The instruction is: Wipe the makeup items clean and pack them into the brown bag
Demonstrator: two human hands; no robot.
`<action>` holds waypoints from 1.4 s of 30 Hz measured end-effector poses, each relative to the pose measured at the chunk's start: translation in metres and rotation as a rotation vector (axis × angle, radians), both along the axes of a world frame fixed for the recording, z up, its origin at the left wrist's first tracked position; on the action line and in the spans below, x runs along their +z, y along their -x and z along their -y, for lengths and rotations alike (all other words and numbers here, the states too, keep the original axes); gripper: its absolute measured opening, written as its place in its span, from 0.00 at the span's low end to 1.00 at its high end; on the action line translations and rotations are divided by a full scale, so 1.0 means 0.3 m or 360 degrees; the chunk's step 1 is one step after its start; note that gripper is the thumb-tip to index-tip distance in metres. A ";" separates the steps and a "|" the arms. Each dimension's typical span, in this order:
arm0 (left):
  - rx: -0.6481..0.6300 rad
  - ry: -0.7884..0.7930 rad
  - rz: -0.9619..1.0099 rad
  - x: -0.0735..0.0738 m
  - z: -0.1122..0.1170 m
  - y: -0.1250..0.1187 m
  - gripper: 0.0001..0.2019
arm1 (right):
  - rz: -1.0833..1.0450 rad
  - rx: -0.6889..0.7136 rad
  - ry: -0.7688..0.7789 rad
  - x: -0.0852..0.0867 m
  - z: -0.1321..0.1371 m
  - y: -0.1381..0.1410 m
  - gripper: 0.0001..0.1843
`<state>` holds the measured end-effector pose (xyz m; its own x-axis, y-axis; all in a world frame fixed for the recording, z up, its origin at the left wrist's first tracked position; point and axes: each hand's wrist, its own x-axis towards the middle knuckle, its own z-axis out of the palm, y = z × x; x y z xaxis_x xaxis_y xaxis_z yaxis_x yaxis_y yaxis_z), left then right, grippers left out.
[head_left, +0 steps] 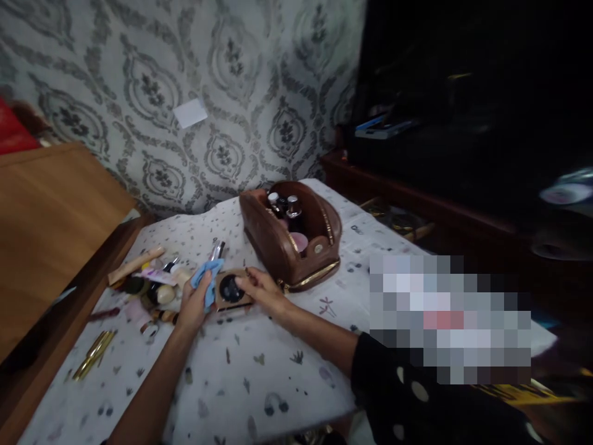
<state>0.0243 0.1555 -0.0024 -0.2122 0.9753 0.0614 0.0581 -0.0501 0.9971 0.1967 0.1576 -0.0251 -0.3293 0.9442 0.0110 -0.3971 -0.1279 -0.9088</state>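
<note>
Between my two hands is a square brown makeup compact (pixel 223 298) with a dark round disc in its middle. My right hand (pixel 266 293) is closed on its right side, thumb over the face near the disc. My left hand (pixel 193 304) grips a folded blue cloth (pixel 204 272) against the compact's left edge. Just beyond them stands an open brown makeup bag (pixel 278 247) with a gold zip. Inside the bag are bottles with silver and white caps (pixel 293 205) and a pink round item (pixel 299 241).
Left of my hands lies a pile of cosmetics (pixel 157 287). Gold tubes (pixel 95 355) lie nearer the table's left edge. A patterned white cloth (pixel 259 371) covers the table. Wooden furniture (pixel 60 228) borders it at left; a dark shelf (pixel 417 204) runs along the right.
</note>
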 end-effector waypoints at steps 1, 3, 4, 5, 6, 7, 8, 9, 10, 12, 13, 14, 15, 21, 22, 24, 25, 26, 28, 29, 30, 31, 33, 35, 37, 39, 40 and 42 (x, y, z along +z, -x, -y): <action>-0.0033 0.0000 -0.0006 -0.002 -0.002 -0.002 0.23 | -0.0047 -0.0021 0.0041 0.001 -0.001 0.001 0.27; -0.0144 -0.0018 -0.0021 -0.004 -0.004 -0.003 0.24 | -0.0130 -0.0063 0.0106 0.001 -0.004 0.002 0.28; -0.0216 -0.0015 -0.0043 -0.004 -0.004 -0.002 0.25 | -0.0150 -0.0089 0.0129 0.000 -0.004 0.002 0.29; -0.0277 -0.0016 -0.0063 -0.002 -0.002 -0.001 0.26 | -0.0157 -0.0115 0.0139 -0.001 -0.005 0.002 0.30; -0.0330 -0.0013 -0.0079 0.001 0.000 -0.001 0.27 | -0.0151 -0.0140 0.0137 -0.002 -0.004 0.002 0.31; -0.0369 -0.0010 -0.0086 0.006 0.004 -0.001 0.28 | -0.0137 -0.0157 0.0125 -0.004 -0.002 0.001 0.31; -0.0401 -0.0005 -0.0083 0.011 0.007 -0.002 0.29 | -0.0127 -0.0170 0.0106 -0.004 0.000 0.001 0.31; -0.0436 0.0003 -0.0073 0.018 0.011 -0.003 0.31 | -0.0123 -0.0185 0.0087 -0.004 0.002 0.000 0.30; -0.0474 0.0015 -0.0060 0.024 0.014 -0.004 0.32 | -0.0120 -0.0196 0.0070 -0.004 0.005 0.000 0.29; -0.0532 0.0040 -0.0037 0.031 0.018 -0.005 0.34 | -0.0086 -0.0204 0.0039 0.002 0.010 -0.002 0.29; -0.0541 0.0041 -0.0023 0.032 0.018 -0.004 0.34 | -0.0064 -0.0197 0.0025 0.006 0.012 -0.004 0.28; -0.0538 0.0035 -0.0012 0.031 0.017 -0.002 0.33 | -0.0046 -0.0178 0.0018 0.010 0.014 -0.006 0.29; -0.0524 0.0020 -0.0007 0.027 0.015 0.000 0.32 | -0.0039 -0.0157 0.0020 0.015 0.015 -0.008 0.29; -0.0307 -0.0109 0.0066 0.004 -0.008 0.021 0.23 | 0.0133 -0.0062 0.0008 0.035 0.029 -0.017 0.22; -0.0262 -0.0123 0.0094 0.004 -0.010 0.022 0.23 | 0.0194 -0.0036 -0.0003 0.037 0.033 -0.016 0.21; -0.0207 -0.0144 0.0135 0.006 -0.013 0.021 0.23 | 0.0254 -0.0002 -0.0033 0.041 0.039 -0.015 0.20; -0.0197 -0.0148 0.0145 0.008 -0.013 0.020 0.24 | 0.0247 0.0001 -0.0046 0.043 0.041 -0.014 0.20; -0.0191 -0.0151 0.0149 0.009 -0.012 0.018 0.24 | 0.0220 -0.0007 -0.0051 0.044 0.042 -0.013 0.21; -0.0180 -0.0137 0.0131 0.010 -0.012 0.016 0.25 | 0.0148 -0.0031 -0.0024 0.044 0.041 -0.010 0.22; -0.0176 -0.0119 0.0110 0.008 -0.012 0.015 0.25 | 0.0110 -0.0044 0.0004 0.043 0.040 -0.009 0.23; -0.0170 -0.0100 0.0084 0.006 -0.012 0.015 0.26 | 0.0076 -0.0055 0.0033 0.042 0.038 -0.008 0.23; -0.0164 -0.0082 0.0058 0.003 -0.012 0.015 0.27 | 0.0044 -0.0067 0.0057 0.041 0.037 -0.007 0.24; -0.0143 -0.0069 0.0026 -0.002 -0.013 0.014 0.28 | -0.0018 -0.0091 0.0091 0.040 0.035 -0.005 0.24; -0.0150 -0.0077 0.0009 -0.004 -0.010 0.009 0.28 | -0.0088 -0.0131 0.0130 0.041 0.034 -0.003 0.23; -0.0224 -0.0082 -0.0032 -0.002 -0.004 0.002 0.28 | -0.0148 -0.0175 0.0177 0.046 0.034 -0.002 0.24; -0.0334 -0.0092 -0.0108 0.003 0.004 -0.004 0.27 | -0.0180 -0.0202 0.0219 0.050 0.033 -0.001 0.25; -0.0384 -0.0094 -0.0141 0.006 0.008 -0.005 0.27 | -0.0187 -0.0207 0.0231 0.051 0.032 -0.002 0.25; -0.0455 -0.0089 -0.0154 0.009 0.012 -0.005 0.26 | -0.0186 -0.0206 0.0233 0.051 0.031 -0.002 0.26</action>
